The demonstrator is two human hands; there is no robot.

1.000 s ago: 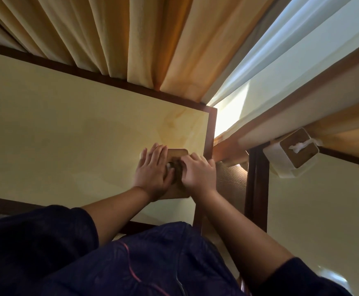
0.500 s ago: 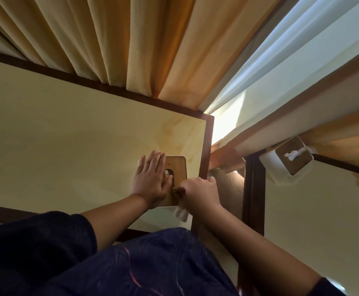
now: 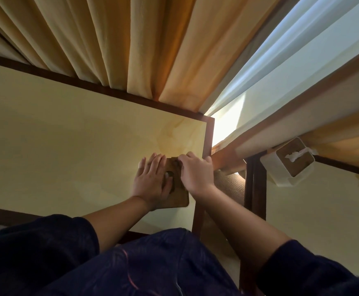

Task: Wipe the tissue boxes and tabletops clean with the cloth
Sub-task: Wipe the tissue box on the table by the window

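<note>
The near desk [image 3: 67,146] is stretching wide to the left, and a 2nd desk [image 3: 324,221] is lying across the gap on the right. The tissue box [image 3: 179,200] being cleaned is sitting near the right edge of the near desk, its wooden top facing up, its long axis running away from the person. The left hand [image 3: 150,182] is lying flat on its lid with straight fingers, steadying it. The right hand [image 3: 197,171] is curling over the far end; the cloth is hidden, so I cannot tell what it is gripping. A 2nd tissue box [image 3: 289,165] is waiting untouched, so most work seems to be remaining.
</note>
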